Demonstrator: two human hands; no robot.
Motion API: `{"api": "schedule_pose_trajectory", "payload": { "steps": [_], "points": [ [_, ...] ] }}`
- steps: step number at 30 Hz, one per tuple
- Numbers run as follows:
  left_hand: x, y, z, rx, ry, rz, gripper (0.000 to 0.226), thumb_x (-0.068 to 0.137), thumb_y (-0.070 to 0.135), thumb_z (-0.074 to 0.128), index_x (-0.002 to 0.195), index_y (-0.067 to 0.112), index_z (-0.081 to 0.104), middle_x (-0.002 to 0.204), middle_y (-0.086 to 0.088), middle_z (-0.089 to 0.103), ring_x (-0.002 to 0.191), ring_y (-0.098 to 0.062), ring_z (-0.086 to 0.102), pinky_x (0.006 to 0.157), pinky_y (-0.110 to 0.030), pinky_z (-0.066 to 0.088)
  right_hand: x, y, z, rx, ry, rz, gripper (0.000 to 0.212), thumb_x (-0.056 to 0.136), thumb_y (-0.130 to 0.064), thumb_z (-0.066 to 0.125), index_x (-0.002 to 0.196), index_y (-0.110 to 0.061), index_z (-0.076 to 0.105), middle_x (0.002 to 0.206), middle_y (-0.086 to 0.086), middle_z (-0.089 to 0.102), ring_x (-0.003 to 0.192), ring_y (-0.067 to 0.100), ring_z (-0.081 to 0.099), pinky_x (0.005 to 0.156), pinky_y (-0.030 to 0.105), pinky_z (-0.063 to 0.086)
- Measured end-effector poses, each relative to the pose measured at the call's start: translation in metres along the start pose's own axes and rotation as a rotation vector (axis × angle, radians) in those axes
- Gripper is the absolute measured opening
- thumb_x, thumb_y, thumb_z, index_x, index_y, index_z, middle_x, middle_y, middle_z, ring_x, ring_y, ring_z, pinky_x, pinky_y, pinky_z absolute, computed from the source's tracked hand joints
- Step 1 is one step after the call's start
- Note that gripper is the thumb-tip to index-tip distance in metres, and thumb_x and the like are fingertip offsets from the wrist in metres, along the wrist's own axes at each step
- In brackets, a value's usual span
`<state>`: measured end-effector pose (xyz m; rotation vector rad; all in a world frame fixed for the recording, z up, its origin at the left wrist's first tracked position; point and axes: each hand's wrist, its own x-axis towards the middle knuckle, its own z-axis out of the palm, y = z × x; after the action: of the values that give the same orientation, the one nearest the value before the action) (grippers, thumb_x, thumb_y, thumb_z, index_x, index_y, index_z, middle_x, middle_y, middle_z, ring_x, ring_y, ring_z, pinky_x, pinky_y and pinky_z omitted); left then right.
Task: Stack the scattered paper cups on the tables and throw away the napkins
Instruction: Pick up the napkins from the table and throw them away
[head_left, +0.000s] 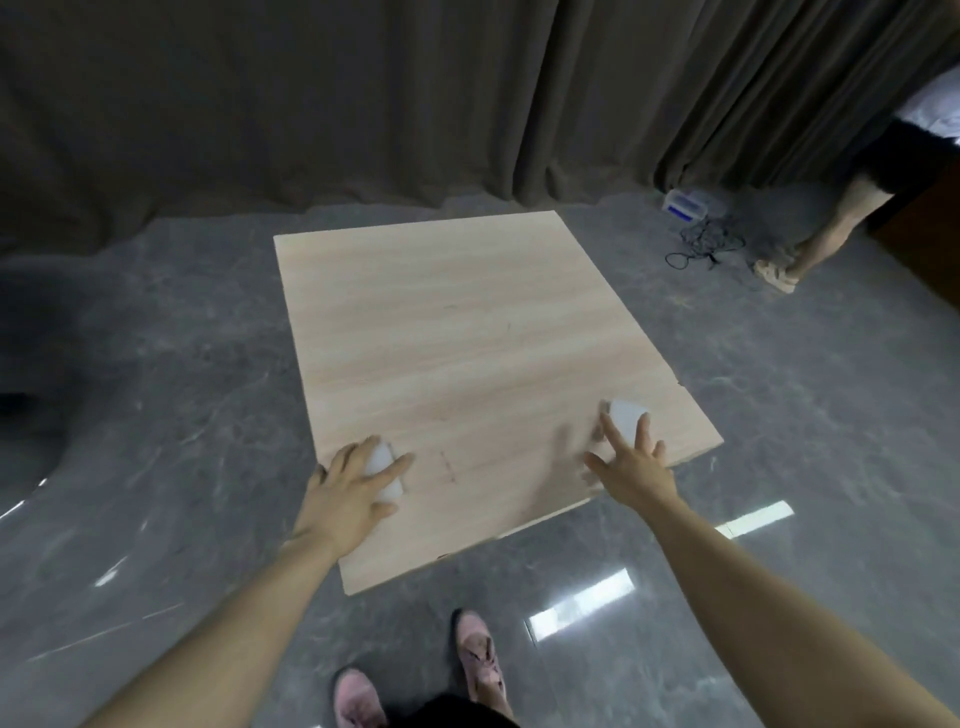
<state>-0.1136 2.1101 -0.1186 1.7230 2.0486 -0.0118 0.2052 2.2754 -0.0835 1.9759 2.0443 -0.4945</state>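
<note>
A square light-wood table (467, 322) stands on the grey floor in front of me. A white paper cup (387, 475) lies on its side near the table's front left edge, and my left hand (348, 493) is wrapped over it. A second white paper cup (626, 418) lies near the front right edge. My right hand (634, 467) hovers over that cup with fingers spread, fingertips at or just touching it; the image is blurred there. No napkin is visible.
Dark curtains hang behind the table. At the back right, a small white-and-blue box (685, 203) and a tangle of black cable (706, 241) lie on the floor beside another person's leg (826, 234). My pink shoes (478, 660) are below the table's near edge.
</note>
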Motion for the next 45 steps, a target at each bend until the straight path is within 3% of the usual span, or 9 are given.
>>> {"api": "schedule_pose_trajectory", "payload": {
  "steps": [3, 8, 13, 20, 24, 27, 34, 38, 45],
  "points": [
    [0.004, 0.006, -0.006, -0.109, 0.114, -0.017, 0.055, 0.096, 0.042, 0.050, 0.144, 0.052, 0.026, 0.156, 0.005, 0.015, 0.138, -0.021, 0.017, 0.106, -0.038, 0.024, 0.026, 0.006, 0.001, -0.008, -0.030, 0.033, 0.068, 0.091, -0.064, 0.036, 0.145, -0.053, -0.004, 0.158, 0.005, -0.015, 0.140, 0.046, 0.013, 0.107, 0.055, 0.032],
    [0.013, 0.022, -0.013, -0.224, 0.307, -0.033, 0.046, 0.089, 0.037, 0.064, 0.133, 0.040, 0.053, 0.148, -0.005, 0.036, 0.128, -0.027, 0.031, 0.097, -0.045, 0.040, 0.057, 0.009, 0.002, -0.016, -0.054, 0.011, 0.064, 0.093, -0.064, 0.032, 0.146, -0.051, -0.001, 0.160, 0.003, -0.010, 0.135, 0.043, 0.028, 0.102, 0.049, 0.038],
    [0.025, 0.040, -0.013, -0.295, 0.395, -0.083, 0.041, 0.085, 0.034, 0.070, 0.126, 0.035, 0.062, 0.144, -0.005, 0.043, 0.125, -0.030, 0.038, 0.094, -0.045, 0.045, 0.064, 0.009, 0.001, -0.159, 0.152, -0.115, 0.052, 0.100, -0.039, 0.034, 0.148, -0.045, 0.012, 0.159, 0.007, 0.008, 0.120, 0.037, 0.043, 0.086, 0.041, 0.048],
    [0.017, 0.056, -0.046, -0.369, 0.549, -0.251, 0.037, 0.089, 0.037, 0.064, 0.126, 0.039, 0.061, 0.144, 0.009, 0.038, 0.124, -0.017, 0.032, 0.089, -0.028, 0.042, 0.057, -0.044, -0.041, 0.012, 0.170, -0.663, 0.046, 0.099, -0.031, 0.045, 0.143, -0.043, 0.035, 0.159, 0.000, 0.018, 0.129, 0.035, 0.037, 0.096, 0.046, 0.045],
    [-0.018, 0.052, -0.068, -0.419, 0.718, -0.413, 0.034, 0.087, 0.042, 0.064, 0.121, 0.041, 0.064, 0.139, 0.011, 0.043, 0.113, -0.016, 0.034, 0.078, -0.030, 0.044, 0.031, -0.098, -0.073, 0.130, 0.205, -0.955, 0.042, 0.097, -0.025, 0.052, 0.134, -0.044, 0.047, 0.155, -0.007, 0.028, 0.128, 0.029, 0.036, 0.100, 0.044, 0.041],
    [-0.056, 0.047, -0.072, -0.373, 0.878, -0.534, 0.033, 0.083, 0.040, 0.070, 0.116, 0.038, 0.068, 0.130, 0.009, 0.052, 0.105, -0.021, 0.040, 0.070, -0.037, 0.050, 0.001, -0.141, -0.085, 0.179, 0.201, -1.143, 0.043, 0.097, -0.025, 0.053, 0.132, -0.048, 0.048, 0.155, -0.012, 0.027, 0.128, 0.023, 0.034, 0.100, 0.041, 0.041],
    [-0.165, 0.042, -0.052, -0.296, 1.087, -0.850, 0.034, 0.079, 0.040, 0.075, 0.113, 0.036, 0.071, 0.125, 0.004, 0.057, 0.105, -0.027, 0.050, 0.065, -0.036, 0.053, -0.086, -0.220, -0.071, 0.093, 0.077, -1.550, 0.045, 0.098, -0.029, 0.048, 0.131, -0.059, 0.037, 0.155, -0.014, 0.024, 0.129, 0.017, 0.032, 0.104, 0.033, 0.034],
    [-0.232, 0.046, -0.027, -0.277, 1.193, -1.076, 0.037, 0.080, 0.055, 0.058, 0.112, 0.039, 0.070, 0.124, 0.007, 0.057, 0.103, -0.025, 0.051, 0.058, -0.032, 0.052, -0.139, -0.251, -0.046, 0.085, -0.042, -1.755, 0.044, 0.097, -0.029, 0.051, 0.131, -0.055, 0.044, 0.148, -0.023, 0.023, 0.128, 0.016, 0.034, 0.102, 0.037, 0.039],
    [-0.345, 0.057, 0.011, -0.219, 1.309, -1.420, 0.039, 0.079, 0.054, 0.057, 0.109, 0.034, 0.072, 0.120, 0.005, 0.061, 0.103, -0.026, 0.055, 0.054, -0.033, 0.052, -0.250, -0.288, 0.004, -0.026, -0.096, -2.017, 0.046, 0.091, -0.039, 0.045, 0.135, -0.051, 0.042, 0.152, -0.012, 0.034, 0.122, 0.018, 0.044, 0.097, 0.037, 0.040]
  ]
}}
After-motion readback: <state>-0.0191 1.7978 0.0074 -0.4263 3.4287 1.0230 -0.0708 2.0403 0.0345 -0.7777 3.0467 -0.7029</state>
